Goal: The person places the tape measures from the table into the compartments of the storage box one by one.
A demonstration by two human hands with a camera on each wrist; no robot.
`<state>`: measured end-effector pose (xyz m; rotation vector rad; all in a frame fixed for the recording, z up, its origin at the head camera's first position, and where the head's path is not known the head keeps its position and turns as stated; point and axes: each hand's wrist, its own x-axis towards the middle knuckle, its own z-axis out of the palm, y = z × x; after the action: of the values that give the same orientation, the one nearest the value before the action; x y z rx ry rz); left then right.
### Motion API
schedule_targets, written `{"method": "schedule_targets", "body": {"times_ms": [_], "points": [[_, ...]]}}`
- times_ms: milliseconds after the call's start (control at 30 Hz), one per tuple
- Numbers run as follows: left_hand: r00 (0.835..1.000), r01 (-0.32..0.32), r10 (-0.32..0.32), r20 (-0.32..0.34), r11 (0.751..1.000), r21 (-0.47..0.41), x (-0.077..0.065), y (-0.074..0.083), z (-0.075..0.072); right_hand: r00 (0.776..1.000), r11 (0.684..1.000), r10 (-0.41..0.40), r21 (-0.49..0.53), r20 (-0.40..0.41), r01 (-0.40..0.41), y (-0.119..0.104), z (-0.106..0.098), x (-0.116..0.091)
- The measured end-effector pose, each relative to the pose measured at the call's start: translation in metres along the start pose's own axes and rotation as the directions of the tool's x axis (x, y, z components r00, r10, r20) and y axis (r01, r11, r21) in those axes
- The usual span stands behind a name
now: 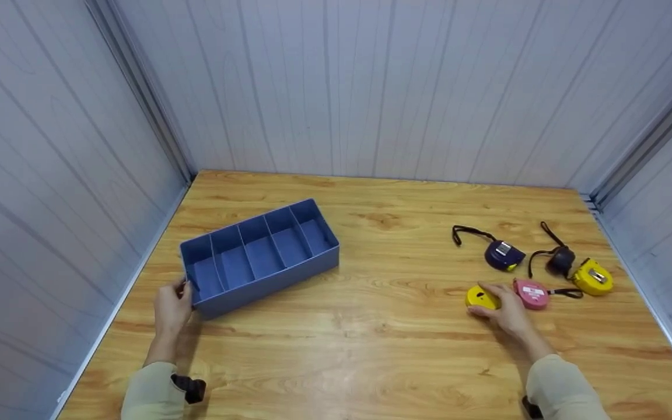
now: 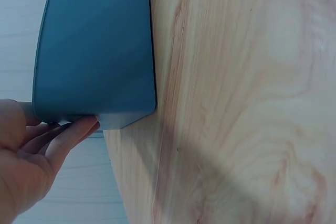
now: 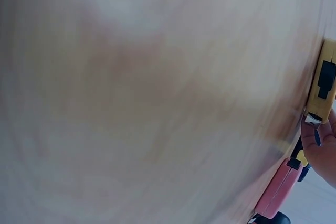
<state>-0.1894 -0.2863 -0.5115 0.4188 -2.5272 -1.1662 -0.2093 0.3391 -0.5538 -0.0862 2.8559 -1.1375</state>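
A blue-grey divided storage box (image 1: 272,284) stands on the left part of the table, set at a slant, with several bare compartments. My left hand (image 1: 171,309) grips its near left end, thumb on one side of the wall and fingers on the other; the left wrist view shows the fingers (image 2: 71,136) against the box's outer face (image 2: 94,51). On the right, my right hand (image 1: 511,318) holds a yellow tape measure (image 1: 476,297) between thumb and fingers, at table level. Just beside that hand lies a pink tape measure (image 1: 531,294) with a black strap.
Farther back on the right lie a dark blue tape measure (image 1: 502,256) with a wrist cord and a black corded one (image 1: 560,261). Another yellow tape measure (image 1: 592,277) sits near the right edge. Panelled walls (image 1: 359,87) enclose the wooden table (image 1: 347,350) at back and sides.
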Motion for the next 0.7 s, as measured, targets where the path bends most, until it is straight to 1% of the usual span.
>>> {"method": "schedule_targets", "body": {"times_ms": [267, 400, 500, 700], "points": [[0.999, -0.034, 0.035, -0.033, 0.999, 0.018, 0.0000, 0.0001, 0.0018, 1.000, 1.000, 0.013, 0.009, 0.005, -0.013, -0.0009, 0.0000, -0.0005], [0.998, -0.043, 0.044, -0.040, 0.998, 0.037, -0.0003, 0.0011, 0.0029, 1.000, 1.000, -0.024, -0.009, -0.006, 0.024, -0.0008, 0.0002, -0.0010], [0.998, -0.045, 0.047, -0.038, 0.998, 0.041, -0.0002, 0.0025, 0.0039, 0.999, 0.999, -0.046, -0.022, -0.012, 0.046, -0.0003, 0.0003, -0.0008], [0.999, -0.035, 0.035, -0.020, 0.999, 0.026, 0.0022, 0.0045, 0.0066, 1.000, 1.000, -0.030, -0.001, 0.009, 0.030, 0.0001, -0.0007, -0.0002]]}}
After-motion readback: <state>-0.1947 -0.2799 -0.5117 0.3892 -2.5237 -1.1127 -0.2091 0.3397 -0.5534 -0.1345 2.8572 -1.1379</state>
